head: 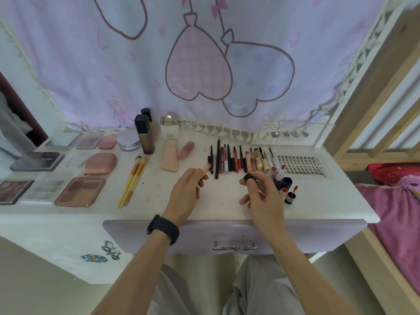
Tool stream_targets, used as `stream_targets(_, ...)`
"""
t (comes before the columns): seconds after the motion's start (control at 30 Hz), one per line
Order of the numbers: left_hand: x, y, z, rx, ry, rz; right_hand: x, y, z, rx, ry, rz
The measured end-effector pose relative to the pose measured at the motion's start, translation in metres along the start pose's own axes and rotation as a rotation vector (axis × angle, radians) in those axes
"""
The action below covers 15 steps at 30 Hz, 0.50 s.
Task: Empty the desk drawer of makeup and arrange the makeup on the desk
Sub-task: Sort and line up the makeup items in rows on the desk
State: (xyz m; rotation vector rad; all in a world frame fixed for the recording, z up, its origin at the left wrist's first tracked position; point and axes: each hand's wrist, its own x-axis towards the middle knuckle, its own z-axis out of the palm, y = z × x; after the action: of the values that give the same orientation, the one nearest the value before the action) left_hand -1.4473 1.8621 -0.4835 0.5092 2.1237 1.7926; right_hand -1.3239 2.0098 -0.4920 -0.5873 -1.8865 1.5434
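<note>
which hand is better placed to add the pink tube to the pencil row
Left, likely: left hand grips the pink tube beside the pencil row; right hand pinches a black cap.

Both forearms are bare along their whole visible length. Just behind the left hand (pixel 185 192) sits a wide black wristband (pixel 163 228). It is matte and smooth and wraps snugly round the wrist, slightly thicker along one edge. From where I stand I cannot tell whether it carries a watch face. The right hand (pixel 261 194) and its wrist are bare. Lower down the person wears loose light-grey trousers (pixel 261 288) in a soft, thin-looking fabric. They gather in gentle folds over both legs, which show as two pale grey shapes with a darker gap between them.
</note>
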Motion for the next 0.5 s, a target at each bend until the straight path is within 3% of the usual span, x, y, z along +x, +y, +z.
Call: stream_targets(0.5,0.010,0.006,0.020,0.361,-0.064,0.165,-0.001,-0.006,0.003,-0.222,0.024,0.106)
